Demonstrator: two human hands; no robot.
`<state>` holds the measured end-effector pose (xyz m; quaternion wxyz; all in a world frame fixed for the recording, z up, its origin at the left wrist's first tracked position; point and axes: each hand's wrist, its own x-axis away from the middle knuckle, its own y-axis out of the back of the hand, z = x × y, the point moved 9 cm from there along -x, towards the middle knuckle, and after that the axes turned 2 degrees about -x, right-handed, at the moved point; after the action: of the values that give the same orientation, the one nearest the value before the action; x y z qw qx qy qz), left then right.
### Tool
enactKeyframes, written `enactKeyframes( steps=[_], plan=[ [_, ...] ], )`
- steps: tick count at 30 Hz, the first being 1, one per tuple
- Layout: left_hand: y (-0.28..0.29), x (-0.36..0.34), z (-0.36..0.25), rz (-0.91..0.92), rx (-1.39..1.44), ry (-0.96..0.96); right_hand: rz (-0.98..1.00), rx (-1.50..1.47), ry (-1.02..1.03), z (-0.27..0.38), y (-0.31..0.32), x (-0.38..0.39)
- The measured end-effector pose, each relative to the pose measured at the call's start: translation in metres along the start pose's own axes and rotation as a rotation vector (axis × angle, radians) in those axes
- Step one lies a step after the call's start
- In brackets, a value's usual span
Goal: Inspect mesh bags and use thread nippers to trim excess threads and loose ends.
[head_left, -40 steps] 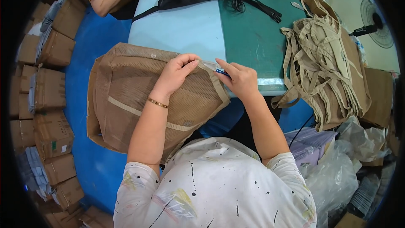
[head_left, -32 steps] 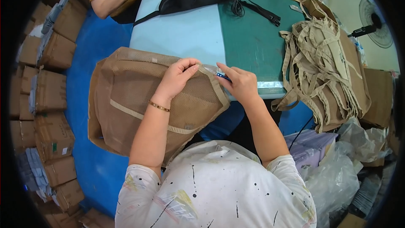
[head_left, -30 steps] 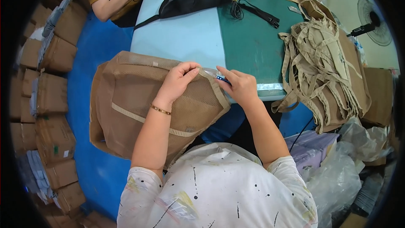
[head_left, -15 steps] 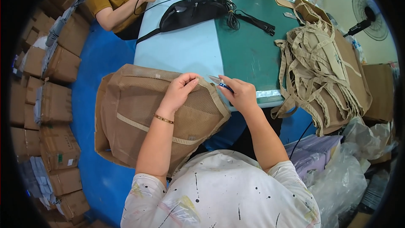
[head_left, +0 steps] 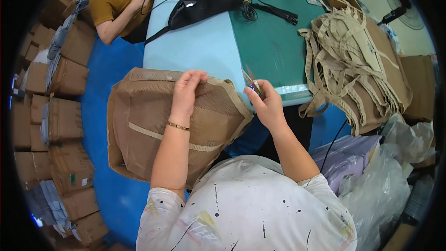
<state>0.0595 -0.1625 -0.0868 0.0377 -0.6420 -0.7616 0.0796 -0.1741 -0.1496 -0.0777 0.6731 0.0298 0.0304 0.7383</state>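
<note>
A brown mesh bag (head_left: 153, 111) with pale tan binding lies across the near edge of the light-blue table, toward the left. My left hand (head_left: 186, 92) rests on its upper edge, fingers stretched out and lying against the mesh. Small thread snips (head_left: 253, 84) with blue on the handle are gripped in my right hand (head_left: 268, 104), just right of the bag's corner. Their slim blades point up and away from me, a little apart from the bag.
On the right is a heap of tan bags with straps (head_left: 344, 60). A black pouch (head_left: 204, 7) and coiled cable (head_left: 248, 9) lie farther off beside a green mat (head_left: 274, 46). A co-worker (head_left: 116, 4) sits far left. Cartons (head_left: 69, 116) line the left; plastic bags (head_left: 376, 200) lie right.
My left hand has loosened its pinch on the bag's edge and shifted slightly left, fingers straightening. The snips have turned from pointing left to pointing more upward, away from the edge.
</note>
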Motion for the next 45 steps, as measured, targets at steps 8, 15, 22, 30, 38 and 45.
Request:
enactKeyframes(
  steps=[8,15,22,30,38,45],
  plan=[
    [-0.006,0.016,-0.028,-0.121,-0.191,-0.163,0.021,-0.031,0.040,-0.028,0.002,0.044],
    [-0.062,0.051,-0.077,0.074,-1.146,-0.721,-0.030,-0.046,-0.004,-0.029,0.011,0.047],
    [-0.053,0.107,-0.040,0.106,-1.151,-0.843,-0.007,0.042,0.067,-0.022,0.009,0.039],
    [-0.068,0.103,-0.053,0.141,-1.280,-0.800,-0.005,0.477,0.297,0.019,-0.001,0.019],
    [-0.070,0.056,-0.046,0.206,-1.259,-0.527,0.031,0.622,0.203,0.019,0.009,0.016],
    [-0.064,0.053,-0.038,0.178,-1.231,-0.515,0.112,0.685,0.287,0.027,0.002,0.021]
  ],
)
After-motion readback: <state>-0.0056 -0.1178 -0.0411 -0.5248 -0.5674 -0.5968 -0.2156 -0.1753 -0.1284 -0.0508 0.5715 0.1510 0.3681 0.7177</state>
